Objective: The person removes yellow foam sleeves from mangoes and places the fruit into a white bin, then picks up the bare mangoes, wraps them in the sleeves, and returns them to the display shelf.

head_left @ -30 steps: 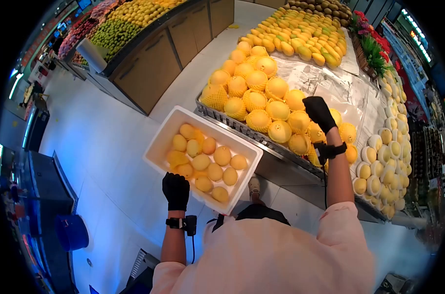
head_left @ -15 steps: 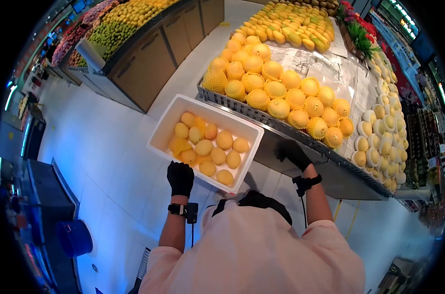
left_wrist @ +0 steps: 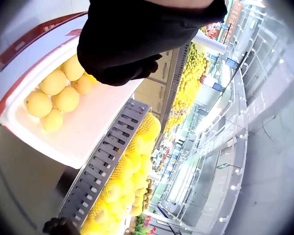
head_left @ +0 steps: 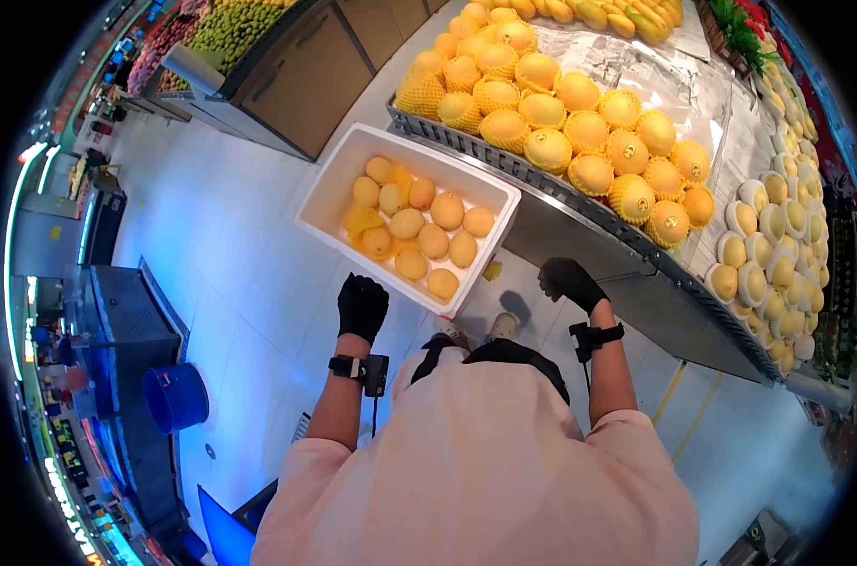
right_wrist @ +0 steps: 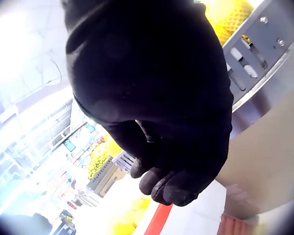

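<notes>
The left hand (head_left: 362, 307) gripped the box (head_left: 339, 187) at its near edge, fingers curled over the rim. The box's far edge lay against the front edge of the stand (head_left: 579, 236). About 12 bare fruit (head_left: 433, 241) lay loose in the box. On the stand, netted fruit (head_left: 589, 127) filled the front-left corner in rows, with bare film (head_left: 626, 61) behind them. The right hand (head_left: 568, 281) hung below the stand's front edge, fingers loosely curled, holding nothing. In my judgement the stocking was partway: front rows were set, the boxful was left.
</notes>
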Action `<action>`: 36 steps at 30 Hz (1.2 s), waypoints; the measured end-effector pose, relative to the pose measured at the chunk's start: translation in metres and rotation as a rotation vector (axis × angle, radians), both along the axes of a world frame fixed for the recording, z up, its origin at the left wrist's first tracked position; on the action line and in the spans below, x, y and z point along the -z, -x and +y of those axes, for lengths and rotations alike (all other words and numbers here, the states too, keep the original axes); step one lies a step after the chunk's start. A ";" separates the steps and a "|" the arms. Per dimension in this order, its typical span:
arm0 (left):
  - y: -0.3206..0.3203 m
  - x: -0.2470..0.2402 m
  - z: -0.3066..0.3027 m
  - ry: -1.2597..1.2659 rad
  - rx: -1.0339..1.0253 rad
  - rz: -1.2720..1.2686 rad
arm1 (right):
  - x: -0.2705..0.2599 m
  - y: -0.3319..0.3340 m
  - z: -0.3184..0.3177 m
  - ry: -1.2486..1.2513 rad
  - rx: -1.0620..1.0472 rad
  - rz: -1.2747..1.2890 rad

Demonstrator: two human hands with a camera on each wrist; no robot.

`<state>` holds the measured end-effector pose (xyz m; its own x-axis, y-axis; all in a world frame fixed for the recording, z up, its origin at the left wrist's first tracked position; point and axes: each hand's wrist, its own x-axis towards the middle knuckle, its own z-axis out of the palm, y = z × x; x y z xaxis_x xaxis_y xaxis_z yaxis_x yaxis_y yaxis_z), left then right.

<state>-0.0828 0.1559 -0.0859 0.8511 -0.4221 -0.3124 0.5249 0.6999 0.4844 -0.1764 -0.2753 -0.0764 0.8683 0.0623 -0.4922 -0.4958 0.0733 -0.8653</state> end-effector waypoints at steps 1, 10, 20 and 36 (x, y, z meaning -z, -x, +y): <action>0.001 0.008 0.002 0.063 0.011 0.057 | 0.003 0.003 0.001 0.017 -0.022 -0.010; 0.001 -0.029 -0.019 -0.342 -0.109 0.144 | 0.012 0.009 0.005 -0.016 0.072 0.051; -0.089 0.026 0.046 -1.211 0.142 -0.379 | 0.039 0.013 0.026 -0.002 0.156 0.076; -0.287 0.148 0.098 -1.415 0.769 -1.147 | -0.021 -0.014 0.179 0.024 0.571 0.174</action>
